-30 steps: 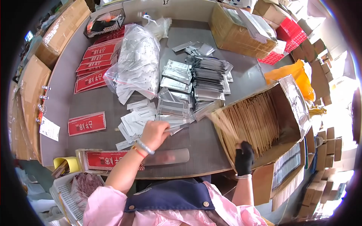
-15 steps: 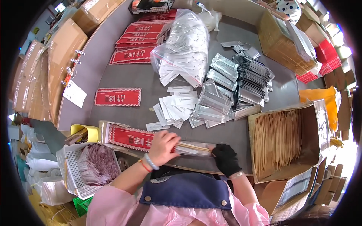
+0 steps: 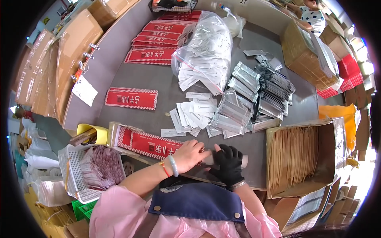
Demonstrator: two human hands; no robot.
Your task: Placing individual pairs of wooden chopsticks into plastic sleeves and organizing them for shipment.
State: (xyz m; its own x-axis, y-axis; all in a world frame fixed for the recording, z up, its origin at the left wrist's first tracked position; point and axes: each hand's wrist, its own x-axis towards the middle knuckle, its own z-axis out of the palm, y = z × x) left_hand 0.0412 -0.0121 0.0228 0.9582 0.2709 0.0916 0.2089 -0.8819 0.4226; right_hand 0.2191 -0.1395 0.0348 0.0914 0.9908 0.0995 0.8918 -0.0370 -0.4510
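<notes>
My left hand point(image 3: 186, 158), bare with bracelets at the wrist, grips the right end of a red printed paper sleeve point(image 3: 152, 143). That sleeve lies on another red one in a low cardboard tray point(image 3: 114, 135) at the table's front edge. My right hand point(image 3: 229, 163), in a black fingerless glove, rests spread over a clear packet, thumb and forefinger apart. Only the packet's pale end point(image 3: 245, 160) and a bit beside the sleeve show; the rest is hidden. Beyond my hands lie white paper slips point(image 3: 194, 113) and clear-and-silver sachets point(image 3: 230, 113).
A box of thin wooden sticks point(image 3: 293, 156) stands at the right. Farther back lie a bag of white slips point(image 3: 210, 47), dark sachets point(image 3: 274, 91) and red sleeves point(image 3: 151, 55). At left are a yellow container point(image 3: 101, 135) and white basket point(image 3: 71, 174). Another person point(image 3: 313, 20) is at far right.
My right hand has gone from pinching the packet's end to spreading over it. Less of the packet and its sticks shows beside the sleeve. The upper sleeve lies farther right over the other.
</notes>
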